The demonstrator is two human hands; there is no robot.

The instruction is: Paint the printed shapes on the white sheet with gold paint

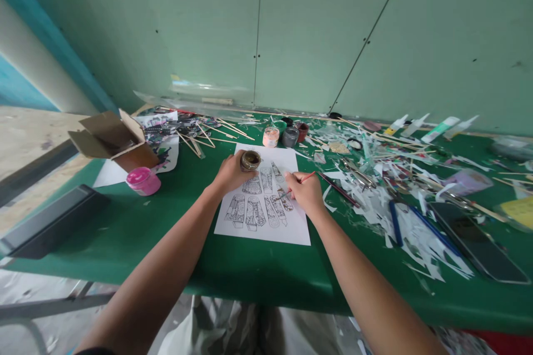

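Observation:
My left hand [230, 172] is closed round a small open jar of brown paint [251, 161], held over the upper part of a white sheet of paper [227, 234]. Black line drawings of patterned, tapering shapes cover the sheet, and a few at its right side carry brown colour. In my right hand [307, 191] is a thin paintbrush [308, 176] with a red handle. Its tip points down and left at one of the drawn shapes on the right of the sheet; whether it touches the paper I cannot tell.
Several paint jars [290, 136] stand behind the sheet. To the left are a pink paint jar [144, 181], an open cardboard box [133, 150] and a grey device [54, 222]. Paper scraps [375, 205], blue-handled scissors [433, 230], a phone [478, 241] and glue bottles [440, 129] lie right.

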